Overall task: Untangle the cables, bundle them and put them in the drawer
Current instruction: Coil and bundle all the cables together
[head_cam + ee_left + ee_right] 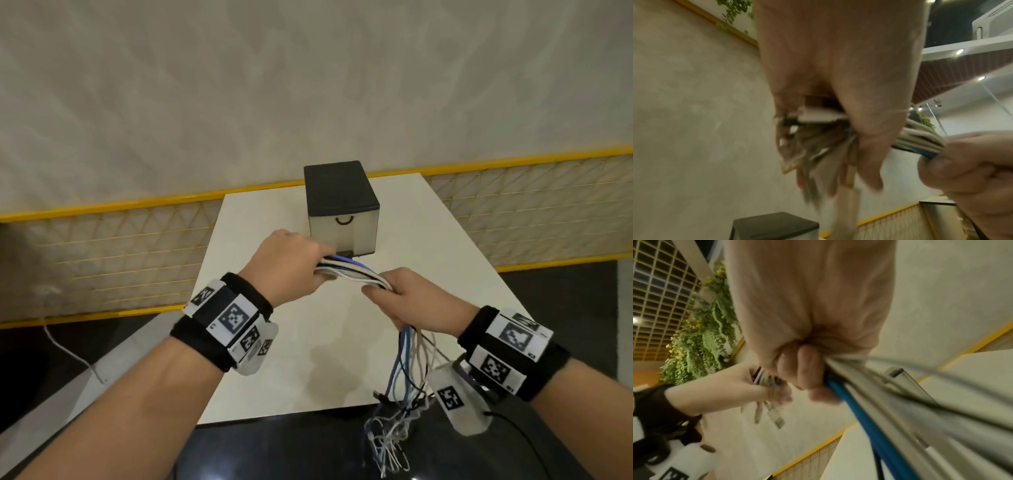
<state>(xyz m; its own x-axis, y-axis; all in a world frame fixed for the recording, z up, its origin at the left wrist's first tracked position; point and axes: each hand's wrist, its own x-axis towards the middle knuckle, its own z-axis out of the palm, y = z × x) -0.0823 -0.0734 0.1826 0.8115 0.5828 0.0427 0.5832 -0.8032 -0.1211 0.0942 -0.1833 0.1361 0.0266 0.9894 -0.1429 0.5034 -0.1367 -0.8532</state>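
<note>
A bundle of white, blue and black cables [349, 272] stretches between both hands above the white table [428, 260]. My left hand [294, 263] grips one end, and several plug ends [818, 155] stick out past its fingers. My right hand [407, 294] grips the bundle further along [840, 391]; the loose lengths [407, 366] hang down past the table's front edge and end in a tangle [387, 442]. The small drawer box [342, 205], black on top with a pale front and a ring handle, stands closed just beyond the hands.
A yellow-framed mesh fence [102, 253] runs behind the table in front of a grey wall. A thin white cord [68, 349] lies on the dark floor at left. A dark surface [274, 448] sits below the table's front edge.
</note>
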